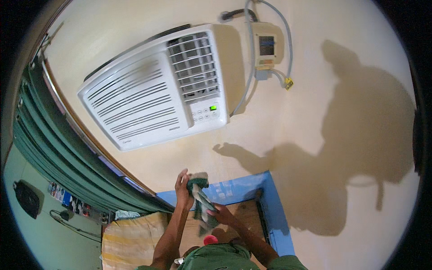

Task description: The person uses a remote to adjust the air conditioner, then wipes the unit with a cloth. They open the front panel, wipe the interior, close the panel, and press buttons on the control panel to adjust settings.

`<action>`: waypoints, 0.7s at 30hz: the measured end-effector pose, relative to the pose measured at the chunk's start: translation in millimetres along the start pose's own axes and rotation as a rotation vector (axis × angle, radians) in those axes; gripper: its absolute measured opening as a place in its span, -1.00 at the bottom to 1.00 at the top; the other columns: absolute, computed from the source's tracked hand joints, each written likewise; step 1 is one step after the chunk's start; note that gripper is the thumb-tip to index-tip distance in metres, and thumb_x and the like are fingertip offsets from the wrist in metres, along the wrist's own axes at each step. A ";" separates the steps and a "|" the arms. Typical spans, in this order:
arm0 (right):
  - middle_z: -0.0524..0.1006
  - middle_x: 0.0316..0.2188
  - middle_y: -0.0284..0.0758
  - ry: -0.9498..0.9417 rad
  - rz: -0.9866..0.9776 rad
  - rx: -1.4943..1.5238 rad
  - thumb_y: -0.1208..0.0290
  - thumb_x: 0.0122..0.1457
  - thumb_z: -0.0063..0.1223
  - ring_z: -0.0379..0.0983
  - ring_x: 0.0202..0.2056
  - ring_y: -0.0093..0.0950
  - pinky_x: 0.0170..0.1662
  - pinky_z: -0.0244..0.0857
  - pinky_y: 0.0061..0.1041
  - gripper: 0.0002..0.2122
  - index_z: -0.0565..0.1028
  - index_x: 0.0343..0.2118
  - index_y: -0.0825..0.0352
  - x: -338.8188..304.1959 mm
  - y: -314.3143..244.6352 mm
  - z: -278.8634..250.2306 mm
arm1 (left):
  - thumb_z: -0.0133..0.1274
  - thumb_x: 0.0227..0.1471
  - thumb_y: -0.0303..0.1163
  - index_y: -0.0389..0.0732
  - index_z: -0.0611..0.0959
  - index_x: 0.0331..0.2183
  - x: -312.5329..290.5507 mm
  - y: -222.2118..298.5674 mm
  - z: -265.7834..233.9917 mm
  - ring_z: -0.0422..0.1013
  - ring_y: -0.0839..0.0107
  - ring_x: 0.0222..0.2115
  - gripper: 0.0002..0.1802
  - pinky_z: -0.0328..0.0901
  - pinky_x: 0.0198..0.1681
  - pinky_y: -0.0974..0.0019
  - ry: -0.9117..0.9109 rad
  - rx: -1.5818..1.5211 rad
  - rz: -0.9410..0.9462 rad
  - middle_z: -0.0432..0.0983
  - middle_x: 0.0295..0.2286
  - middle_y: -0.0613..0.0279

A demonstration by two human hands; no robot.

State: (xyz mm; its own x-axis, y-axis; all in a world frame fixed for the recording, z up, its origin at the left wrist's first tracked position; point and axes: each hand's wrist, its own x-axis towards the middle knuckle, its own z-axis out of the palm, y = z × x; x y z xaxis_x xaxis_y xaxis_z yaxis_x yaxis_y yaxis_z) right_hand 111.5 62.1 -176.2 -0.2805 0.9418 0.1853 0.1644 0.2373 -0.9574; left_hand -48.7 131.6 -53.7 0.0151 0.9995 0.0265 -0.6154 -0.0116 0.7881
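Observation:
A crumpled green and whitish cloth (201, 198) hangs between my two hands, low in the middle of the head view. My left hand (183, 191) grips its upper part, with the fingertips pointing up beside a bunched end. Lower down and to the right, my right hand (221, 214) has its fingers closed on the cloth's trailing part, whose lower end is blurred. Above both hands, apart from them, a white window air conditioner (148, 96) is set in the cream wall. Its small display glows green.
Right of the air conditioner, a beige electrical box (265, 47) with grey cables is fixed to the wall. Green curtains (67, 148) run down the left. Below are a yellow checked cover (130, 238), a red round object (210, 240) and blue-painted lower wall (274, 207).

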 end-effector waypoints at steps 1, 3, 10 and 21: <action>0.48 -0.20 -0.20 0.125 -0.035 0.005 0.24 0.17 0.15 0.44 -0.18 -0.27 -0.04 0.31 -0.34 -0.57 0.39 0.01 0.39 -12.8 -5.5 -10.5 | 0.04 0.21 -0.38 -0.20 0.44 0.06 -2.6 -7.2 -7.7 0.45 0.33 -0.21 -0.61 0.41 -0.15 0.23 -0.022 0.020 0.000 0.48 -0.21 0.18; 0.46 -0.15 -0.18 0.398 -0.216 -0.031 0.28 0.14 0.11 0.42 -0.12 -0.20 0.05 0.26 -0.34 -0.58 0.39 0.01 0.38 -24.7 -29.9 -38.7 | 0.07 0.20 -0.34 -0.18 0.42 0.07 -12.6 -22.5 -30.4 0.43 0.31 -0.13 -0.57 0.38 -0.11 0.23 -0.038 0.221 -0.079 0.48 -0.12 0.13; 0.38 -0.05 -0.24 0.689 -0.582 0.436 0.23 0.36 -0.17 0.32 -0.06 -0.47 0.05 0.24 -0.40 -0.62 0.24 0.12 0.36 114.7 -178.5 -177.8 | 0.13 0.16 -0.10 -0.17 0.43 0.07 -54.4 -48.6 -141.3 0.48 0.31 -0.20 -0.46 0.40 -0.19 0.21 0.018 0.504 -0.291 0.53 -0.14 0.11; 0.39 -0.14 0.07 0.954 -1.004 -0.424 0.66 0.01 -0.06 0.30 -0.03 0.06 0.10 0.13 -0.08 -0.65 0.39 -0.08 0.44 319.4 -390.6 -282.2 | 0.12 0.16 -0.11 -0.22 0.47 -0.01 -132.0 -15.2 -201.6 0.52 0.34 -0.37 -0.51 0.43 -0.36 0.26 0.461 0.464 -0.269 0.59 -0.31 0.11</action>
State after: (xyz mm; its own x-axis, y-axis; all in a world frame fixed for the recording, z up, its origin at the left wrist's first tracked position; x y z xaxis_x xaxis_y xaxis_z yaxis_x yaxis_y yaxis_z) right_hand 224.5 337.4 319.4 0.2538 0.0958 0.9625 0.5908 0.7725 -0.2327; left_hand -200.2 5.5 -193.1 -0.2788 0.8783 -0.3884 -0.2359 0.3294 0.9142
